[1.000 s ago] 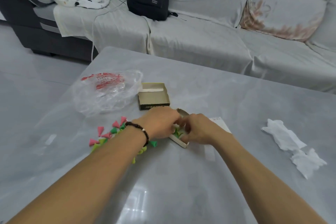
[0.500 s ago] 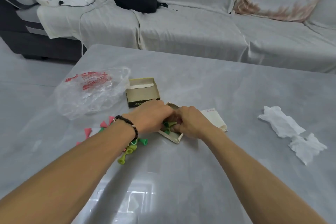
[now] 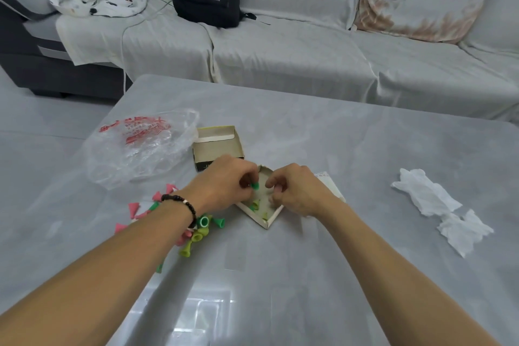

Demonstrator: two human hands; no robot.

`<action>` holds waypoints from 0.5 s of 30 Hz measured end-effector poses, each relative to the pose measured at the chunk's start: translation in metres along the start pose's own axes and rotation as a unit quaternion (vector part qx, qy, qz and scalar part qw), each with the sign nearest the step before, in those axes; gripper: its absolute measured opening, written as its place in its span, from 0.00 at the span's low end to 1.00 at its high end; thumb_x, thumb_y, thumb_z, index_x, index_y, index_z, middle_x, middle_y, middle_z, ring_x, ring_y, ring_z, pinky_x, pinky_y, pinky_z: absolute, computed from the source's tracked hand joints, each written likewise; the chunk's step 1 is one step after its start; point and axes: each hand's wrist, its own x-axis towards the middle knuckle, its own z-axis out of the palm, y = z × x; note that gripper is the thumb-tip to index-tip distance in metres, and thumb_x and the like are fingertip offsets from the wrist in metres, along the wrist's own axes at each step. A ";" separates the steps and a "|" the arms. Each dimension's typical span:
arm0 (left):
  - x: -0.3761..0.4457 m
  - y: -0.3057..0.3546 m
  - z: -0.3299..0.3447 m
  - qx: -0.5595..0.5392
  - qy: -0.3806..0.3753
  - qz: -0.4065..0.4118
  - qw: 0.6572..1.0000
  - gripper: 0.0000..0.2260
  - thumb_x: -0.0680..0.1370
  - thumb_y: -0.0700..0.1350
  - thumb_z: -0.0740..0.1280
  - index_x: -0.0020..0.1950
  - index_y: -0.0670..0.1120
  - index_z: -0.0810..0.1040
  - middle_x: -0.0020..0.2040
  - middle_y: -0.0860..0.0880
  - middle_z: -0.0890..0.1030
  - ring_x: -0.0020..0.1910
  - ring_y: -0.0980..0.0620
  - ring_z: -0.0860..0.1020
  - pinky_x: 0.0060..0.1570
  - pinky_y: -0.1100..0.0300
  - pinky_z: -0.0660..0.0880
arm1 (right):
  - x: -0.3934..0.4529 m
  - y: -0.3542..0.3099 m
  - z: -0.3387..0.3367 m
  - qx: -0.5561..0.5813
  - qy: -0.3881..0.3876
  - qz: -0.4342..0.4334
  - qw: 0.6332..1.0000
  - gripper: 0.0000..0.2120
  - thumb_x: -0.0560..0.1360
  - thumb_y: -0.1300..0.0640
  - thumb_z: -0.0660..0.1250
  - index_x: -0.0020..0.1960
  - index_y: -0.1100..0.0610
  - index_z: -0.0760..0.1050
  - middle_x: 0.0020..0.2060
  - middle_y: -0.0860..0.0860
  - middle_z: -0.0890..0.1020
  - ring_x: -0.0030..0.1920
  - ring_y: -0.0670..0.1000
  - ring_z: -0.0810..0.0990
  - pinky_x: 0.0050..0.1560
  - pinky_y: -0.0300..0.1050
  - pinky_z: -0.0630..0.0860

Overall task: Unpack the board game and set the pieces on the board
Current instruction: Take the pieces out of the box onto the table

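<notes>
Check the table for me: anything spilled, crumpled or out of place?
Loose pink and green cone pieces lie scattered by the left wrist, not on any board. Crumpled white tissue lies at the right, and a crumpled plastic bag beside the empty box half.

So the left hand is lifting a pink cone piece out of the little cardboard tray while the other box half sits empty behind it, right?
Not quite. The head view shows the piece pinched by the left hand is green, not pink; the pink cones lie on the table beside the left wrist. The rest holds: it is over the cardboard tray, with the empty box half behind.
</notes>
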 end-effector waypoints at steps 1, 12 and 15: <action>-0.002 -0.002 -0.004 -0.034 0.023 -0.014 0.999 0.05 0.70 0.41 0.73 0.45 0.47 0.82 0.41 0.52 0.83 0.41 0.56 0.80 0.44 0.57 0.78 | -0.001 0.000 -0.002 0.004 -0.003 -0.001 1.000 0.14 0.71 0.60 0.72 0.56 0.53 0.80 0.39 0.45 0.80 0.43 0.48 0.79 0.43 0.38 0.73; -0.041 -0.021 -0.028 -0.166 0.122 -0.096 0.974 0.06 0.70 0.37 0.75 0.43 0.46 0.82 0.38 0.54 0.83 0.37 0.61 0.80 0.42 0.67 0.78 | 0.009 -0.026 0.026 -0.245 -0.003 -0.090 0.965 0.11 0.74 0.60 0.64 0.53 0.52 0.80 0.48 0.49 0.81 0.48 0.53 0.77 0.47 0.47 0.67; -0.053 -0.027 -0.028 -0.174 0.130 -0.113 0.969 0.06 0.70 0.38 0.75 0.43 0.47 0.82 0.38 0.54 0.83 0.37 0.61 0.80 0.41 0.66 0.79 | 0.010 -0.022 0.030 -0.252 0.015 -0.088 0.964 0.06 0.74 0.61 0.63 0.43 0.59 0.79 0.39 0.52 0.81 0.39 0.55 0.76 0.42 0.46 0.65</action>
